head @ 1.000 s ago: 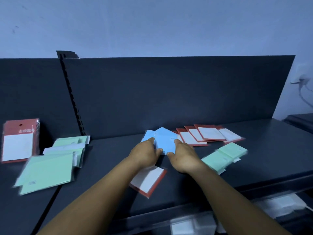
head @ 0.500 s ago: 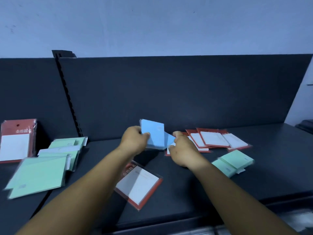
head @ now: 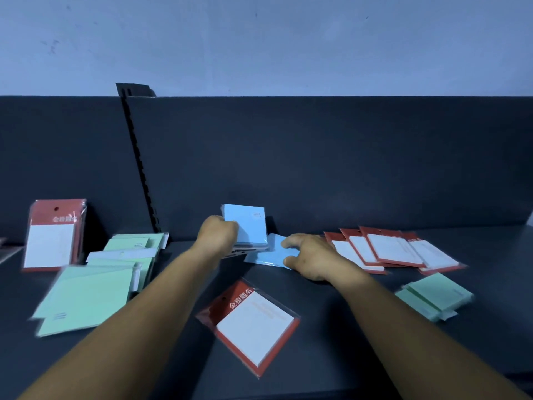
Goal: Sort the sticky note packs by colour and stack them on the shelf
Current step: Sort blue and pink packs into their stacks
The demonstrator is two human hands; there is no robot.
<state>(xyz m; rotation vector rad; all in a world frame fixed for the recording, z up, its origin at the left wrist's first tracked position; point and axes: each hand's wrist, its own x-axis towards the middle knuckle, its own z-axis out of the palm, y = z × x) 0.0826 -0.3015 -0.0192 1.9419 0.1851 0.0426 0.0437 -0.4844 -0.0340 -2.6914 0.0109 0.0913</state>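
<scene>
My left hand [head: 219, 235] grips a stack of blue sticky note packs [head: 248, 226], held upright against the dark back panel of the shelf [head: 331, 174]. My right hand [head: 310, 259] pinches a blue pack [head: 269, 255] that lies flat on the shelf. A red-and-white pack [head: 253, 321] lies alone in front between my forearms. Several red-and-white packs [head: 392, 249] fan out to the right. Two green packs [head: 435, 295] lie at the far right.
To the left of the slotted upright [head: 138, 163], a pile of green packs [head: 95, 281] lies on the shelf, and a red-and-white pack [head: 53, 235] leans against the back panel. The shelf's front edge [head: 259, 395] runs along the bottom.
My left hand has lifted the blue stack off the shelf and stood it upright near the back panel. My right hand moved right onto the flat blue pack.
</scene>
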